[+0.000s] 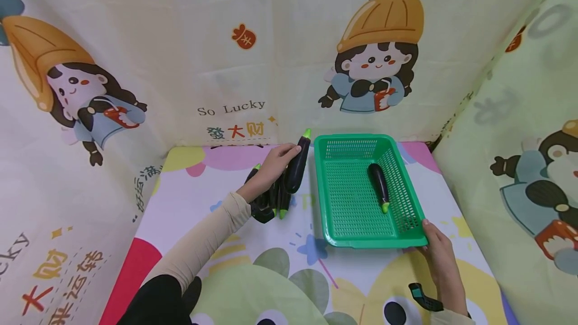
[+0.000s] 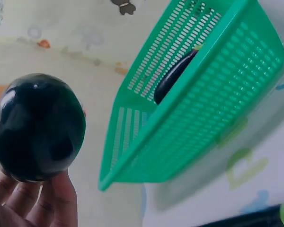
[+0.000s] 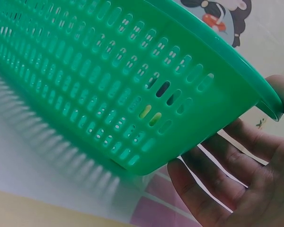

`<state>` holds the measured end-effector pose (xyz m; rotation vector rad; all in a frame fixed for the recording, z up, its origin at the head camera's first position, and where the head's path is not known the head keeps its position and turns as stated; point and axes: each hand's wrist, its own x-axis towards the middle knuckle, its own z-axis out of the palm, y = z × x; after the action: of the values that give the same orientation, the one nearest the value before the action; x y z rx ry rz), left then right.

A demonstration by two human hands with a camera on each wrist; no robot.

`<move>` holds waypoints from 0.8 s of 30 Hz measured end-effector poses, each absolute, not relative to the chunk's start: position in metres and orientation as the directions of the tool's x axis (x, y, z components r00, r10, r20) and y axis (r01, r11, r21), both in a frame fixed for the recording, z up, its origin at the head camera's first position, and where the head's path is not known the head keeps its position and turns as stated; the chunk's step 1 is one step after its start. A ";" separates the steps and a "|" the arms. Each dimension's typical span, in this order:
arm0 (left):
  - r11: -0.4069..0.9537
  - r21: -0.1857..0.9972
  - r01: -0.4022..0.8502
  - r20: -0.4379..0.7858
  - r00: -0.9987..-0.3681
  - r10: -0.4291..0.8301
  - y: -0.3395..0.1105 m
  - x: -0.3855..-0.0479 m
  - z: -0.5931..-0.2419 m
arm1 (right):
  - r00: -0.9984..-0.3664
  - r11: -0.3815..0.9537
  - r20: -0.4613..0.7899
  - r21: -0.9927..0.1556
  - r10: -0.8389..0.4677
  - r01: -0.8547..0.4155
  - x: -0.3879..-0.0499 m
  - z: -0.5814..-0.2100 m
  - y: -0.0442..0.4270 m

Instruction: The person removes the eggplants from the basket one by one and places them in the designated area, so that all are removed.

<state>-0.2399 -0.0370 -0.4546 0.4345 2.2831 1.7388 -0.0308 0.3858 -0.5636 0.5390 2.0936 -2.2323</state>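
Observation:
My left hand (image 1: pixel 271 170) grips a dark purple eggplant (image 1: pixel 297 168) to the left of the basket, its green stem end pointing up and away. In the left wrist view this eggplant (image 2: pixel 38 127) shows its rounded end. Below that hand lie several more eggplants (image 1: pixel 263 208), partly hidden by the hand and sleeve. A green perforated plastic basket (image 1: pixel 345 189) stands on the table, with one eggplant (image 1: pixel 378 184) lying along its right side. At the basket's near right corner my right hand (image 1: pixel 440 255) holds on, thumb over the rim and fingers (image 3: pixel 217 175) beneath it.
The table (image 1: pixel 235 285) wears a colourful cartoon-printed cover. Printed cloth walls (image 1: pixel 289 64) rise behind and at both sides, the back one close behind the basket. A dark band (image 1: pixel 424 297) circles the right wrist.

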 end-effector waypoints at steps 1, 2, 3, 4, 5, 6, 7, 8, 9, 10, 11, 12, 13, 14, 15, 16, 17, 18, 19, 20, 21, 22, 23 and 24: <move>0.248 0.967 0.065 -0.030 -0.932 0.360 -0.041 -0.241 -0.456 | -0.939 -0.091 -0.272 -0.962 0.210 0.258 -0.031 -0.564 0.386; 0.244 0.969 0.036 -0.053 -0.937 0.346 -0.046 -0.241 -0.457 | -0.940 -0.090 -0.270 -0.962 0.210 0.257 -0.031 -0.564 0.386; 0.239 0.971 0.006 -0.075 -0.942 0.328 -0.051 -0.242 -0.458 | -0.941 -0.091 -0.266 -0.963 0.209 0.252 -0.030 -0.564 0.386; 0.237 0.971 -0.020 -0.096 -0.945 0.312 -0.055 -0.244 -0.460 | -0.942 -0.093 -0.263 -0.964 0.207 0.249 -0.030 -0.564 0.386; 0.235 0.971 -0.047 -0.117 -0.948 0.295 -0.060 -0.245 -0.462 | -0.943 -0.092 -0.262 -0.964 0.207 0.248 -0.031 -0.564 0.386; 0.239 0.969 -0.068 -0.135 -0.951 0.279 -0.065 -0.246 -0.464 | -0.943 -0.094 -0.262 -0.964 0.208 0.247 -0.031 -0.564 0.386; 0.243 0.966 -0.088 -0.153 -0.952 0.266 -0.070 -0.247 -0.467 | -0.943 -0.098 -0.260 -0.965 0.207 0.245 -0.031 -0.564 0.386; 0.246 0.963 -0.108 -0.171 -0.952 0.252 -0.075 -0.248 -0.469 | -0.944 -0.103 -0.260 -0.965 0.206 0.243 -0.031 -0.565 0.386; 0.253 0.959 -0.126 -0.187 -0.953 0.236 -0.081 -0.248 -0.471 | -0.944 -0.106 -0.260 -0.964 0.205 0.242 -0.031 -0.565 0.386; 0.257 0.957 -0.138 -0.198 -0.954 0.226 -0.086 -0.249 -0.473 | -0.943 -0.110 -0.261 -0.964 0.205 0.242 -0.031 -0.565 0.386; 0.265 0.953 -0.147 -0.207 -0.954 0.215 -0.092 -0.250 -0.475 | -0.943 -0.114 -0.262 -0.963 0.206 0.242 -0.031 -0.565 0.386; 0.269 0.951 -0.153 -0.211 -0.956 0.203 -0.097 -0.250 -0.477 | -0.943 -0.117 -0.261 -0.963 0.205 0.242 -0.031 -0.565 0.386; 0.274 0.949 -0.157 -0.214 -0.958 0.191 -0.102 -0.251 -0.479 | -0.943 -0.119 -0.262 -0.963 0.205 0.242 -0.032 -0.565 0.387; 0.281 0.946 -0.160 -0.215 -0.960 0.179 -0.108 -0.251 -0.481 | -0.943 -0.121 -0.263 -0.963 0.206 0.242 -0.032 -0.565 0.387; 0.285 0.945 -0.161 -0.215 -0.962 0.169 -0.112 -0.252 -0.482 | -0.942 -0.122 -0.264 -0.962 0.207 0.243 -0.032 -0.565 0.387; 0.295 0.942 -0.161 -0.215 -0.963 0.163 -0.117 -0.253 -0.484 | -0.941 -0.121 -0.267 -0.962 0.208 0.246 -0.032 -0.565 0.387; 0.305 0.938 -0.164 -0.219 -0.964 0.153 -0.122 -0.253 -0.486 | -0.940 -0.119 -0.270 -0.961 0.209 0.250 -0.031 -0.565 0.387; 0.311 0.935 -0.169 -0.223 -0.964 0.147 -0.127 -0.254 -0.489 | -0.939 -0.117 -0.273 -0.960 0.210 0.253 -0.031 -0.565 0.387; 0.320 0.931 -0.176 -0.230 -0.963 0.138 -0.131 -0.255 -0.491 | -0.938 -0.117 -0.276 -0.960 0.211 0.256 -0.031 -0.565 0.387; 0.328 0.927 -0.182 -0.236 -0.963 0.133 -0.136 -0.256 -0.494 | -0.937 -0.118 -0.277 -0.959 0.212 0.257 -0.031 -0.565 0.387; 0.337 0.922 -0.191 -0.244 -0.962 0.122 -0.140 -0.257 -0.496 | -0.937 -0.115 -0.279 -0.959 0.212 0.259 -0.031 -0.565 0.386; 0.345 0.917 -0.202 -0.253 -0.961 0.109 -0.144 -0.258 -0.499 | -0.937 -0.110 -0.279 -0.959 0.212 0.260 -0.031 -0.565 0.386; 0.348 0.912 -0.216 -0.263 -0.960 0.093 -0.148 -0.258 -0.501 | -0.937 -0.107 -0.277 -0.960 0.212 0.259 -0.031 -0.564 0.386; 0.351 0.908 -0.229 -0.272 -0.959 0.077 -0.152 -0.259 -0.504 | -0.938 -0.106 -0.274 -0.961 0.212 0.257 -0.031 -0.564 0.386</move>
<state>-0.2591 -0.1520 -0.5037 -0.1352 2.3496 1.6448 -0.0315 0.3860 -0.5641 0.5449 2.0797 -2.2477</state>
